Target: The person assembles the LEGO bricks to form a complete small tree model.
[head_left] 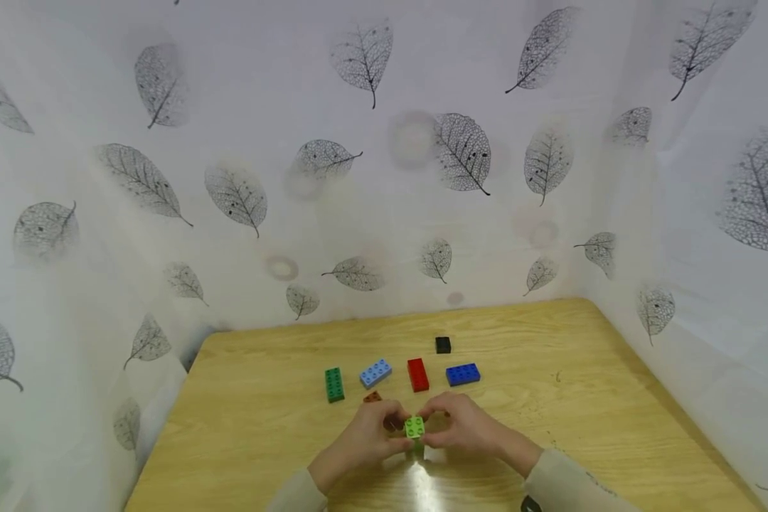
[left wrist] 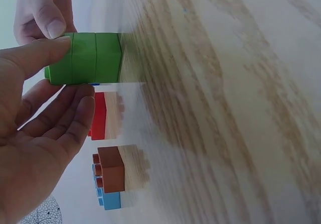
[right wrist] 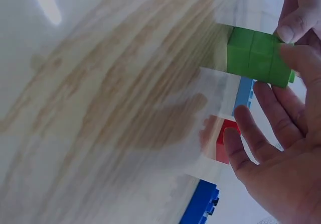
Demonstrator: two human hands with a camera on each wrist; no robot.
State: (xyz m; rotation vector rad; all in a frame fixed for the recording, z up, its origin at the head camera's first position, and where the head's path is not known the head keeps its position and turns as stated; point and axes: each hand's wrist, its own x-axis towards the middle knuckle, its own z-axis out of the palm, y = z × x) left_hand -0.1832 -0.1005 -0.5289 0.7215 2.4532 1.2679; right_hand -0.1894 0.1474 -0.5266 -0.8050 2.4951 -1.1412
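A stack of light green toy bricks (head_left: 414, 427) stands upright on the wooden table between both hands. Seams in the left wrist view divide the green stack (left wrist: 95, 58) into three layers, its lowest one at the tabletop. My left hand (head_left: 372, 431) pinches the top layer from the left between thumb and fingers. From the right, my right hand (head_left: 466, 425) pinches the same upper part, its other fingers spread loosely in the right wrist view. Just beyond the left fingers lies a brown brick (head_left: 372, 397), partly hidden by that hand in the head view.
Behind the hands lie a dark green brick (head_left: 334, 385), a light blue brick (head_left: 375, 373), a red brick (head_left: 417, 375) and a blue brick (head_left: 463, 374). A small black brick (head_left: 443, 345) sits farther back. A leaf-patterned curtain (head_left: 384, 213) surrounds the table (head_left: 249, 405) behind and at the sides.
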